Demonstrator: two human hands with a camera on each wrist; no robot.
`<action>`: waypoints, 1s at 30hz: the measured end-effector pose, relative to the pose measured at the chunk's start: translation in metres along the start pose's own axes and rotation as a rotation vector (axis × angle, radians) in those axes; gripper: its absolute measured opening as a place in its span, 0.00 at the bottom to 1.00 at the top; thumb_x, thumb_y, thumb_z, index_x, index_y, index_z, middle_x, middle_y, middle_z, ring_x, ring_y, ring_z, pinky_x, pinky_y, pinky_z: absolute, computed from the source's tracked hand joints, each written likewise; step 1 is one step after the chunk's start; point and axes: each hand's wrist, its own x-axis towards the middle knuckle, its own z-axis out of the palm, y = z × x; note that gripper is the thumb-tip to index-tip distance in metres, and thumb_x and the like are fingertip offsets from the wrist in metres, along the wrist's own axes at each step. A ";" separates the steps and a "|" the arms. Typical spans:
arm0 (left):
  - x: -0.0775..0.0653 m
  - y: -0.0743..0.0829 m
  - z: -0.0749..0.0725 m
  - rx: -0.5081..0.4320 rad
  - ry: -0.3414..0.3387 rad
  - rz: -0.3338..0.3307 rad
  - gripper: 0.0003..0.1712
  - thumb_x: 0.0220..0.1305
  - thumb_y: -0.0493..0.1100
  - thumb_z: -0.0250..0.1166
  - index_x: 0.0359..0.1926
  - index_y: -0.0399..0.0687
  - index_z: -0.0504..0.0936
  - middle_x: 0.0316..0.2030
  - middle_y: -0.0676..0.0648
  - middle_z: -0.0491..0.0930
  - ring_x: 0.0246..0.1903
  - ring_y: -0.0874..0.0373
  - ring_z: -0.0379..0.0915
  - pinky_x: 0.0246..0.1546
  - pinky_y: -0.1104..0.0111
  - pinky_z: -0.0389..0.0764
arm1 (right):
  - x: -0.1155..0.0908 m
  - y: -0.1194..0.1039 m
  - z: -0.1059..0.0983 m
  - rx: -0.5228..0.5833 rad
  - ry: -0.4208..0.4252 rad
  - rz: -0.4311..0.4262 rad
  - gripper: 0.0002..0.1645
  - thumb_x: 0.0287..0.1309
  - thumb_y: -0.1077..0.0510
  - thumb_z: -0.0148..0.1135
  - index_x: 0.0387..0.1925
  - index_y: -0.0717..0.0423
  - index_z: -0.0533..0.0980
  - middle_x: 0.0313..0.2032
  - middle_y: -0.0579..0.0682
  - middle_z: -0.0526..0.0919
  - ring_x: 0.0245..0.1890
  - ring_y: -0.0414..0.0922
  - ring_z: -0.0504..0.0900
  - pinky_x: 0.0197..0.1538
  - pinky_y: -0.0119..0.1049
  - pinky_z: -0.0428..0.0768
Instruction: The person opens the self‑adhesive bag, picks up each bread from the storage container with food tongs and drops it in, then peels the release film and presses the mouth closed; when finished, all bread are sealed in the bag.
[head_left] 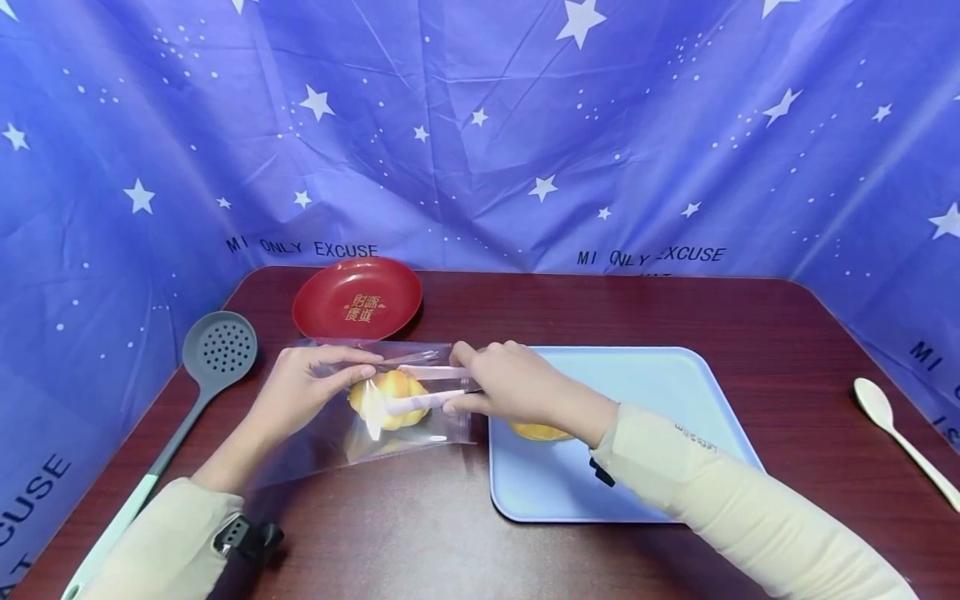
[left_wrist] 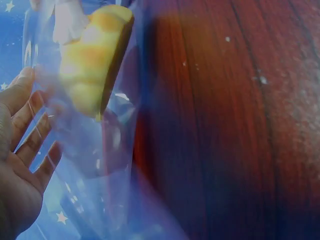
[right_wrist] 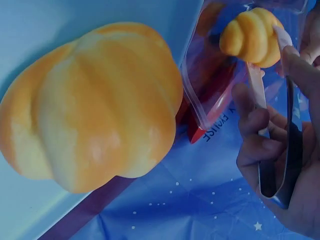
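My left hand (head_left: 318, 379) pinches the edge of a clear plastic bag (head_left: 442, 429) between thumb and fingers. Inside the bag is a golden, ridged bread roll (head_left: 401, 385), also seen through the film in the left wrist view. In my right hand (head_left: 510, 383) is a pair of tongs (right_wrist: 272, 182) with pale pink tips and a metal bend. Those tips reach through the bag's opening and lie on either side of the roll. A second bread roll (right_wrist: 95, 110) sits on the light blue tray (head_left: 630, 367), partly hidden under my right wrist in the head view.
A red plate (head_left: 322, 308) with gold characters stands behind the bag. On the left lies a slotted skimmer (head_left: 217, 350) with a mint handle. A cream spoon (head_left: 873, 404) rests near the table's right edge. Blue starry cloth (head_left: 480, 167) hangs around the table.
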 end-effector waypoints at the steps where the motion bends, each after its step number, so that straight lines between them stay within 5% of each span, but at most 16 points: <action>1: 0.000 0.001 0.000 -0.006 -0.004 -0.006 0.13 0.51 0.46 0.69 0.40 0.62 0.84 0.36 0.61 0.82 0.40 0.69 0.76 0.36 0.74 0.78 | 0.000 0.001 0.000 0.023 -0.007 -0.001 0.29 0.49 0.33 0.58 0.41 0.51 0.70 0.14 0.40 0.69 0.14 0.38 0.68 0.21 0.31 0.68; 12: -0.007 0.034 -0.004 -0.018 -0.009 -0.097 0.11 0.52 0.38 0.67 0.40 0.48 0.84 0.34 0.53 0.83 0.35 0.65 0.76 0.32 0.74 0.77 | 0.000 0.010 0.001 0.196 -0.044 0.007 0.31 0.49 0.31 0.56 0.48 0.46 0.72 0.17 0.39 0.72 0.17 0.36 0.68 0.23 0.31 0.68; 30: -0.001 0.034 -0.007 -0.037 0.075 -0.012 0.09 0.48 0.35 0.70 0.35 0.45 0.85 0.29 0.52 0.83 0.32 0.64 0.78 0.31 0.76 0.77 | 0.005 0.007 0.006 0.138 -0.062 -0.117 0.33 0.54 0.35 0.54 0.56 0.48 0.69 0.22 0.36 0.74 0.21 0.34 0.72 0.30 0.31 0.72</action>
